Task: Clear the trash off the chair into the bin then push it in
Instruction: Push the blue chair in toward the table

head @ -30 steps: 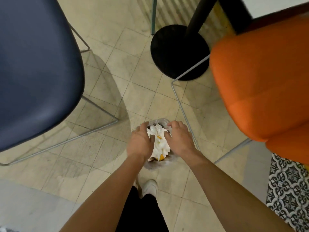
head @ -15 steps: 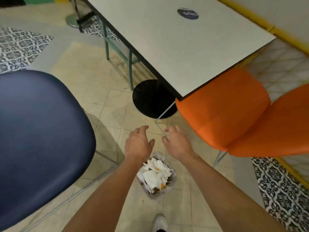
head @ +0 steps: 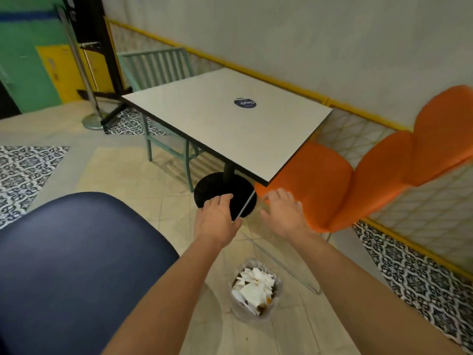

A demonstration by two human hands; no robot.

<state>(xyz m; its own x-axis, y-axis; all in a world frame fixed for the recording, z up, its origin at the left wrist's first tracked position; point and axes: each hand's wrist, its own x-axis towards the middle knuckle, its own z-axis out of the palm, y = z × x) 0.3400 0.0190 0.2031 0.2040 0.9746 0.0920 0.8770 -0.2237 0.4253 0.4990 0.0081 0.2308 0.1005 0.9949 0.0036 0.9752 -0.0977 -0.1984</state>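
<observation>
Both hands are off the bin now: my left hand (head: 217,221) and right hand (head: 284,216) hang in the air with fingers loosely spread, released and holding nothing, where a second ago they were down at the bin (head: 256,288) pressing the paper into it. Since then I have straightened up, so the view has lifted from the floor to take in the white table (head: 230,119) and the wall behind it.

That bin sits on the tiled floor (head: 133,170) below and between my forearms, close to my feet, and it is packed to the rim with crumpled white paper trash (head: 252,283) and a bit of orange scrap. Nothing seems to have spilled onto the tiles around it.

From here, the clearing half of the job looks finished. As far as I can see, the dark blue chair (head: 76,265) at my left has a bare seat, though its lower part runs out of view. It stands well back from the table's near edge. The orange chair (head: 320,180) is already tucked under the table's near right corner, with my right hand just in front of its seat edge.

My guess is that the blue chair is the one to push in, so both hands should swing left to its seat and slide it toward the table, steering its wire legs clear of the bin and the black table base (head: 220,185).
</observation>
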